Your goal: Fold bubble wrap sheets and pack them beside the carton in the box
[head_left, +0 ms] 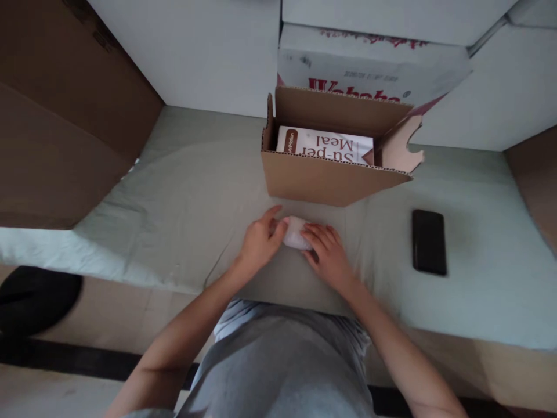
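Both my hands meet on a small white wrapped bundle (295,232) lying on the pale green cloth (183,197) in front of me. My left hand (260,239) curls round its left end, fingers closed on it. My right hand (327,251) lies over its right side, fingers pressed on top. Just beyond the bundle stands an open cardboard box (324,177), and inside it a white packet (324,145) printed "Su-per Meal" lies flat.
A black phone (429,241) lies on the cloth to the right. White cartons (369,64) are stacked behind the box. Brown cardboard boxes (61,116) stand at the left, another at the far right. A dark object (35,299) sits low left on the floor.
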`<state>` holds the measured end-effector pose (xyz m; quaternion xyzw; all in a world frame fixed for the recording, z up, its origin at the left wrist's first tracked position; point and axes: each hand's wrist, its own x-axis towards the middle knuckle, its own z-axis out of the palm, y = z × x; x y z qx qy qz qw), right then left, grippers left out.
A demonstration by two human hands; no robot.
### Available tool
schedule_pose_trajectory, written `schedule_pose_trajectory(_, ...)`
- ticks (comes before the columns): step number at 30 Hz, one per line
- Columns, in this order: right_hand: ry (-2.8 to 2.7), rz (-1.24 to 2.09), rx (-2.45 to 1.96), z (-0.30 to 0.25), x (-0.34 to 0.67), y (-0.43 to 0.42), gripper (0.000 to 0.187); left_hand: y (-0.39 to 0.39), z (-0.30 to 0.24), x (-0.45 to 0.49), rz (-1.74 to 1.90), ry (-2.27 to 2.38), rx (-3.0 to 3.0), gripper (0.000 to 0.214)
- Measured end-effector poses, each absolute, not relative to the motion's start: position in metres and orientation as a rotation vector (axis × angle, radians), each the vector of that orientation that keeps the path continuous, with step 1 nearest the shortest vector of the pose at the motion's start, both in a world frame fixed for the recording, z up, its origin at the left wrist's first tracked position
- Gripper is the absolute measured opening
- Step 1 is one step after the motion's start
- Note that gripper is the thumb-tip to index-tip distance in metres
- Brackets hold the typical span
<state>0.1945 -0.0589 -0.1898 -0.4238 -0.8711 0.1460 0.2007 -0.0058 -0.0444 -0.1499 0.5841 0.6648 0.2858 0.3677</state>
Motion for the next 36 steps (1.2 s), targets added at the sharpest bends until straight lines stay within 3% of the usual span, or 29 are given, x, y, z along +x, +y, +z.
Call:
schedule_pose_trajectory(6, -2.265, 0.529, -1.178, -0.195, 0.193, -0.059, 0.04, -0.06, -0.152, -0.014, 0.486, 1.529, 1.259, 0.046)
schedule_pose_trajectory(11, -2.175, 0.627, -1.192, -0.191, 0.19, -0.077, 0.037, -0.078, -0.169, 0.024, 0.839, 1.577, 1.243, 0.075)
schedule_pose_trajectory(17, -1.962, 0.773, -1.219, -0.175, 0.205, -0.095, 0.024, -0.089, -0.163, 0.03, 1.046, 1.326, 1.424, 0.04)
schedule_pose_trajectory(22, -1.907, 1.001, -1.25, -0.151, 0.221, -0.084, 0.062, -0.09, -0.142, 0.019, 0.979, 1.048, 1.656, 0.062)
schedule_pose_trajectory(25, -2.102, 1.122, -1.13, -0.126, 0.227, -0.077, 0.051, -0.088, -0.124, 0.015, 0.831, 0.953, 1.788, 0.073)
schedule_pose_trajectory(30, -2.187, 0.988, -1.04, -0.069, 0.255, -0.056, 0.027, -0.075, -0.082, 0.008, 0.806, 0.83, 2.117, 0.068)
schedule_pose_trajectory(36, -1.946, 0.08, -1.072, 0.007, 0.294, 0.026, 0.032, -0.007, -0.023, 0.018, 0.813, 0.874, 2.5, 0.043)
